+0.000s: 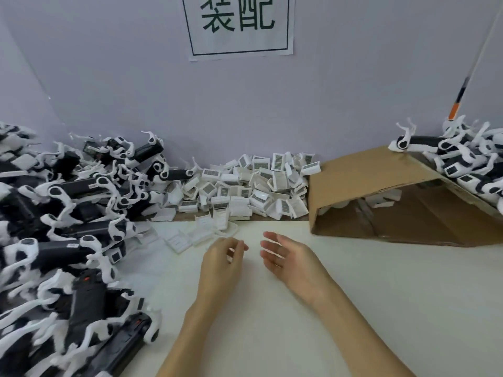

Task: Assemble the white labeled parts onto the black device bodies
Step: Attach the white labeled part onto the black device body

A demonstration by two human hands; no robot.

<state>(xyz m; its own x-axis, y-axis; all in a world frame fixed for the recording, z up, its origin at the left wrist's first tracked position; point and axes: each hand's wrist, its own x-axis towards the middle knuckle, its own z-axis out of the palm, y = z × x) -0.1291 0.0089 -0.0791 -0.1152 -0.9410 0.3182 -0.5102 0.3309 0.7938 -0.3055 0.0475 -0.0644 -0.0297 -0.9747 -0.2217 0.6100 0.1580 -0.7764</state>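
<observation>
Bare skin and nothing else at the centre: the left hand (223,257) hovers over the table (367,308) with fingers loosely curled and holds nothing, while the right hand (288,257) beside it is spread wide, palm turned inward, also holding nothing. The two are apart, with a gap between their fingertips.

Taking the table as landmark, its top is smooth, matte and off-white, and a few white parts (201,235) lie flat on it just beyond the hands, ribbed and tray-like. Along its far edge, against the wall (109,77), a loose heap of labels (253,183) is piled: small white plastic shells with grey barcode stickers. On its left side a big tangle of bodies (62,240) spreads toward the near edge, long black housings with glossy white curved arms and round ends. At its far right a brown box (381,191) of corrugated card lies tipped on its side, open toward the hands, and more black-and-white units (468,159) rest on its upturned side.

Behind the table the wall is plain pale lilac, with a white paper sign (239,25) bearing dark characters in a thin frame. At the table's right a thin rod (457,102) with an orange band leans on the wall.
</observation>
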